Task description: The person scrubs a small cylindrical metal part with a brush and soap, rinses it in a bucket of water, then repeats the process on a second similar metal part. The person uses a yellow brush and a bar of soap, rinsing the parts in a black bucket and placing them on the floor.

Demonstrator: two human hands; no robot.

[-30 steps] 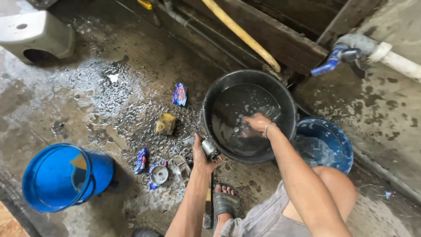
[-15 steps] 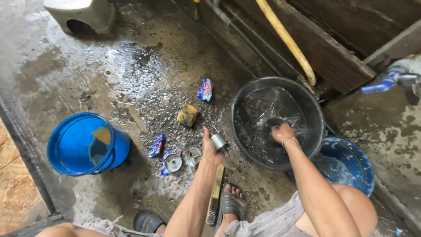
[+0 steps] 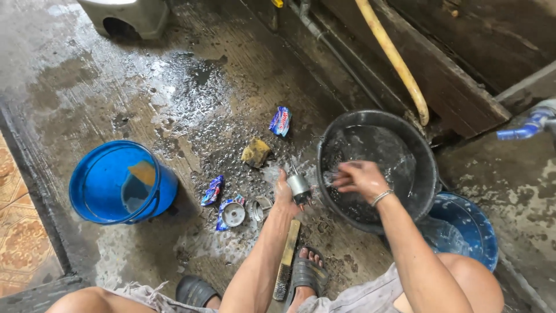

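1. Your left hand [image 3: 284, 194] grips the small metal cylinder [image 3: 299, 186] beside the black basin [image 3: 425, 156].
2. Your right hand [image 3: 359, 177] dips loosely curled, holding nothing, into the water.
3. Wet fingers could let the cylinder slip onto the floor [image 3: 174, 87].

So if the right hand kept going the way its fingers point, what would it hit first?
Probably the near-left rim of the black basin. The right hand, over the water, points left toward it. Just beyond is the small metal part in the left hand. Depth is hard to judge.
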